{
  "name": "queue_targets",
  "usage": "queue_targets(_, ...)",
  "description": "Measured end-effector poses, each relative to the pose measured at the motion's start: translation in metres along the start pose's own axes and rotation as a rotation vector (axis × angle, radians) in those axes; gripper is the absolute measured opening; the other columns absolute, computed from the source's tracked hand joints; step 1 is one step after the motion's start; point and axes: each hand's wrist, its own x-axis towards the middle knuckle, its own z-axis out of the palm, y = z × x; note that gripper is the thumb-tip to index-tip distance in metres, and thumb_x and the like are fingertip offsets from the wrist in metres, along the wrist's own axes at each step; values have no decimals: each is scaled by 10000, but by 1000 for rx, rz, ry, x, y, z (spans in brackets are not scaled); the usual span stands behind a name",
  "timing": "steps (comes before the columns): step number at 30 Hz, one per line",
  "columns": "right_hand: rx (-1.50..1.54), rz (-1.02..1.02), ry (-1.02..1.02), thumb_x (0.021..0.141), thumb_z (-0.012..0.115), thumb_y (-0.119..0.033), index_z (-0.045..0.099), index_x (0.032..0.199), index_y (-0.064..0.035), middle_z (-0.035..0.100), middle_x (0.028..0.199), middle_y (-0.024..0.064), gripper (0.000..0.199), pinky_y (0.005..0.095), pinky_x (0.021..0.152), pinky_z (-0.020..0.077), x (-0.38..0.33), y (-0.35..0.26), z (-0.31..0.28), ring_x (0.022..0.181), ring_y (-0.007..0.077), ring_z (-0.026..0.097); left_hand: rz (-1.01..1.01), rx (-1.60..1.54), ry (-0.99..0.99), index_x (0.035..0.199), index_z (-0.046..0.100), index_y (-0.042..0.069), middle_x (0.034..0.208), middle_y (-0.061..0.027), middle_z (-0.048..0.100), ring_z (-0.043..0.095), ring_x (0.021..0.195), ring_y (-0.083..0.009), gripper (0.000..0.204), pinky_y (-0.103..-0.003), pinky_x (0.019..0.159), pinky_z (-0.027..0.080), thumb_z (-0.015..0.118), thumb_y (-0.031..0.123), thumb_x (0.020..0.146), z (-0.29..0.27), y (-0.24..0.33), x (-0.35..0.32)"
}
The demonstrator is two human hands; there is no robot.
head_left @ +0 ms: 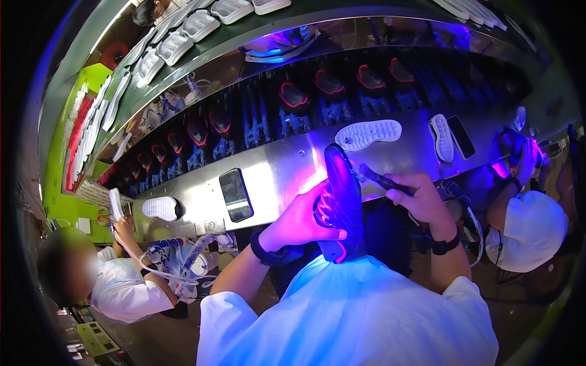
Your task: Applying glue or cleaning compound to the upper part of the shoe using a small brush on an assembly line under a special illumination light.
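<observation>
My left hand (pixel 300 221) is wrapped around a dark shoe upper (pixel 345 198) with pink-lit lacing and holds it upright before my chest, toe pointing away. Purple-blue light falls on hand and shoe. In my right hand (pixel 420 198) is a dark-handled brush (pixel 387 182), its bristle end close to the shoe's right side near the toe. Whether the bristles touch the shoe I cannot tell. Just beyond the toe, a white shoe sole (pixel 368 135) lies on the metal bench (pixel 278 168).
Dark uppers with red collars (pixel 293 96) stand in a row behind the bench. Phones (pixel 235 195) lie on it, along with more soles (pixel 160 208). A co-worker (pixel 131 287) at left holds a sole; another person (pixel 528 232) works at right. Soles line the upper shelf (pixel 244 38).
</observation>
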Motion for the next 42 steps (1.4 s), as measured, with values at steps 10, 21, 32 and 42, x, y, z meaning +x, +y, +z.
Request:
queue_targets(10, 59, 50, 150, 907, 712, -71, 668, 1241, 5, 685, 942, 16, 346, 261, 740, 495, 10, 38, 13, 784, 83, 594, -253, -377, -20, 1400, 437, -21, 1240, -94, 625, 602, 1158, -178, 794, -360, 1026, 474, 867, 186, 765, 1, -10, 12)
queue_targets(21, -25, 83, 14, 900, 741, -138, 674, 1240, -7, 617, 818, -10, 371, 248, 644, 464, 5, 53, 40, 698, 78, 559, -198, -605, 76, 1345, 516, -14, 1199, -45, 638, 600, 1089, -126, 577, -294, 986, 470, 773, 142, 853, -22, -28, -3)
queue_targets(32, -71, 88, 88, 932, 710, -156, 661, 1280, -35, 659, 871, -9, 372, 263, 665, 475, 25, 22, 48, 714, 85, 554, -210, -517, 106, 1339, 512, -6, 1147, -41, 658, 622, 1030, -109, 586, -287, 931, 511, 795, 115, 841, -23, -26, -5)
queue_targets(42, 154, 296, -133, 866, 776, -81, 696, 1212, -11, 657, 862, -24, 362, 229, 652, 477, -37, 37, 1, 715, 60, 573, -173, -455, 239, 1376, 459, 0, 1196, -89, 646, 643, 1088, -183, 635, -350, 965, 521, 775, 62, 828, -19, -24, 13)
